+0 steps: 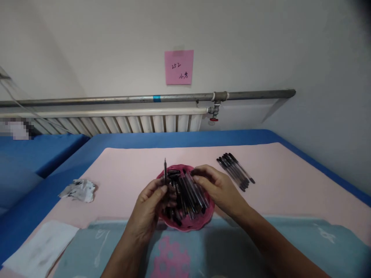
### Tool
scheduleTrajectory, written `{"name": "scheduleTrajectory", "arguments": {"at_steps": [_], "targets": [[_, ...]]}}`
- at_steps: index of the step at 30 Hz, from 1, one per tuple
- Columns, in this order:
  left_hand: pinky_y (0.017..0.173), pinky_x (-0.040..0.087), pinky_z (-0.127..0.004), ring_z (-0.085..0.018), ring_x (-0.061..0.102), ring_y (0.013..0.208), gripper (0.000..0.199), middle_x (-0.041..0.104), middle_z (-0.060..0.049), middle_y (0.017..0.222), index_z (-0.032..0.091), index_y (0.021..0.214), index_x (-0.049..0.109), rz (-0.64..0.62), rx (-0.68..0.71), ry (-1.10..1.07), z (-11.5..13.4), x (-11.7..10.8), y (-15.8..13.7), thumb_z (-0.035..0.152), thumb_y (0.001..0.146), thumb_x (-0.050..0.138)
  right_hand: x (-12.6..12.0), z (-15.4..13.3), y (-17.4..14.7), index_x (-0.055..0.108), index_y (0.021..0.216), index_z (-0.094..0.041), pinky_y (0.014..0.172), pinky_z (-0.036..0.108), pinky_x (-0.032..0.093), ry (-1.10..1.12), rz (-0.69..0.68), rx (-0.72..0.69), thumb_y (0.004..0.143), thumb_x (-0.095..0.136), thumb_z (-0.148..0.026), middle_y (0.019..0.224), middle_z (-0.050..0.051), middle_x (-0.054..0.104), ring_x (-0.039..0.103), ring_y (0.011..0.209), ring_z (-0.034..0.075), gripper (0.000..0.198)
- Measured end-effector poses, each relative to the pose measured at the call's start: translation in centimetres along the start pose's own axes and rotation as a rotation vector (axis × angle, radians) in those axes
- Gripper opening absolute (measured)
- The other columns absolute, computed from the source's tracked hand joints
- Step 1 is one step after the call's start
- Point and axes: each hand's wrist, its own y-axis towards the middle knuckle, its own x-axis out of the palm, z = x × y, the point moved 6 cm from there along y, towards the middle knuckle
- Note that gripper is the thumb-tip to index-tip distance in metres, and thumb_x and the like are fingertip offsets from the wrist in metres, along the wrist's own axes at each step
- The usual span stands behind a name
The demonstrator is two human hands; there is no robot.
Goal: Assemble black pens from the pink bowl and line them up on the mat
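My left hand pinches an uncapped black pen, held upright with its tip pointing up. Dark smudges mark the fingertips. Fingers closed, my right hand hovers over the right rim of a pink basket. Something small and dark shows at its fingertips, too unclear to name. Inside the basket lies a heap of pens, some with clear barrels, along with dark pieces that look like caps. The basket stands between both hands, partly covered by them.
A row of capped pens lies on the pink table cover, right of the basket. Crumpled, stained tissue and a white sheet are at left. A blue cloth lies in front. Behind stands a radiator.
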Motion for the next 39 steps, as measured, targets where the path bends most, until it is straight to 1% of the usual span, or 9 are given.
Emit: {"name": "scheduleTrajectory", "arguments": {"at_steps": [8,13,16,19,25,28,31,35,39], "targets": [[0.069,0.055,-0.030,-0.016,0.067,0.073,0.022,0.070,-0.004,0.076,0.016,0.087,0.063,0.193,0.068,-0.189,1.5,-1.8,0.5,0.019,0.067,0.070,3.3,0.6,-1.1,0.065,0.079,-0.022,0.065,0.028,0.043,-0.293,-0.378,-0.161,0.075,0.050,-0.009,0.076,0.000,0.066,0.059,0.071,0.016,0.020],[0.069,0.054,-0.028,-0.015,0.067,0.071,0.021,0.071,-0.003,0.073,0.016,0.084,0.062,0.207,0.062,-0.194,1.4,-1.8,0.6,0.017,0.065,0.072,5.8,1.5,-2.6,0.066,0.081,-0.021,0.056,0.023,0.036,-0.422,-0.571,-0.078,0.075,0.052,-0.014,0.074,0.000,0.067,0.058,0.065,0.014,0.016],[0.069,0.054,-0.027,-0.015,0.067,0.070,0.020,0.071,-0.004,0.073,0.015,0.084,0.063,0.201,0.050,-0.185,1.3,-1.6,0.5,0.016,0.066,0.072,6.7,1.9,-3.0,0.064,0.074,-0.019,0.050,0.023,0.029,-0.578,-0.603,-0.009,0.075,0.056,-0.022,0.067,0.002,0.065,0.055,0.058,0.013,0.009],[0.068,0.053,-0.026,-0.015,0.067,0.070,0.021,0.071,-0.004,0.074,0.015,0.084,0.063,0.190,0.050,-0.172,1.1,-1.5,0.6,0.017,0.065,0.072,7.1,2.2,-3.0,0.062,0.070,-0.018,0.048,0.024,0.023,-0.690,-0.585,0.001,0.073,0.058,-0.023,0.064,0.003,0.064,0.053,0.055,0.014,0.007],[0.064,0.051,-0.024,-0.013,0.065,0.066,0.022,0.070,-0.003,0.074,0.015,0.083,0.063,0.118,0.027,-0.104,0.7,-1.3,0.7,0.022,0.065,0.073,7.3,2.8,-3.1,0.065,0.075,-0.017,0.048,0.025,0.024,-0.692,-0.559,-0.010,0.069,0.053,-0.016,0.066,0.005,0.065,0.055,0.055,0.015,0.013],[0.060,0.048,-0.022,-0.012,0.063,0.064,0.020,0.068,-0.003,0.075,0.014,0.084,0.062,0.086,0.015,-0.069,0.5,-1.0,0.6,0.022,0.067,0.071,6.6,2.1,-2.4,0.067,0.081,-0.019,0.052,0.026,0.035,-0.466,-0.478,-0.048,0.069,0.051,-0.012,0.072,0.005,0.067,0.058,0.062,0.018,0.021],[0.052,0.042,-0.019,-0.008,0.055,0.053,0.015,0.063,0.000,0.067,0.014,0.082,0.062,0.024,-0.009,-0.039,0.1,-0.2,0.2,0.021,0.069,0.067,4.2,1.2,-0.9,0.066,0.086,-0.022,0.065,0.030,0.043,-0.080,-0.218,-0.035,0.074,0.050,-0.014,0.084,0.003,0.067,0.060,0.075,0.019,0.021],[0.042,0.029,-0.017,-0.005,0.042,0.043,0.011,0.054,0.003,0.057,0.015,0.077,0.059,-0.077,-0.133,0.007,-1.2,1.1,-0.5,0.021,0.070,0.064,0.7,1.7,0.3,0.061,0.086,-0.021,0.051,0.023,0.039,0.381,0.136,0.126,0.075,0.059,-0.026,0.068,-0.003,0.059,0.051,0.055,0.011,0.013],[0.040,0.024,-0.017,-0.005,0.039,0.042,0.011,0.050,0.004,0.055,0.016,0.078,0.057,-0.134,-0.214,0.017,-2.3,1.8,-1.0,0.020,0.070,0.062,-0.5,1.5,0.3,0.060,0.087,-0.019,0.045,0.021,0.034,0.498,0.260,0.116,0.071,0.065,-0.028,0.059,-0.005,0.054,0.045,0.047,0.008,0.018]]}}
